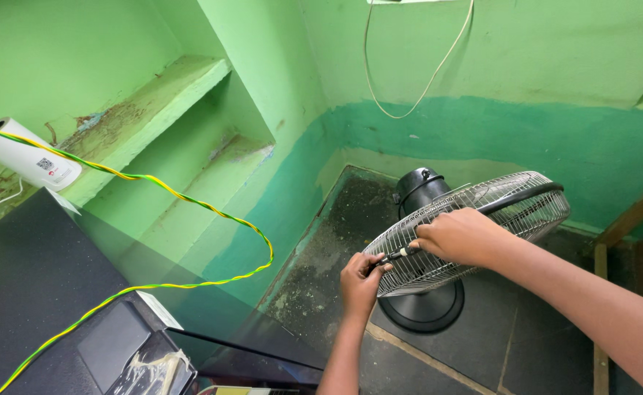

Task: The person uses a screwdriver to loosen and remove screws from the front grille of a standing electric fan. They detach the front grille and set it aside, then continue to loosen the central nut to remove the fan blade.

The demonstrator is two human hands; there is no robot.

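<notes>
fan grille could slip while i work its rim

starting at the left: a white cylinder [25, 153] lies on the green ledge [153, 102], and a yellow-green wire [189, 199] loops down from it across a dark box [36, 278] near me. that wire hangs slack beside my left arm; if i pull my elbow back i judge i could snag it and drag the cylinder off.

my left hand [361, 284] is closed on the near rim of the grille [475, 219], fingers curled tight, beside a small dark tool [394, 255] whose tip meets the rim. my right hand [459, 235] is closed over the wires of the grille just above it and seems to hold the tool's other end, though i cannot tell for sure. the fan [424, 192] stands on its round base [427, 307] on the dark floor [336, 219] in the corner, grille tilted face-up.

the risk here: the tool may skid off the thin wire and jab my left fingers, or the tilted head may swing under pressure, since only my hands steady it.

to the right, a white cord [416, 95] hangs on the wall, well apart, and a wooden frame [632, 216] crowds my right arm.
</notes>
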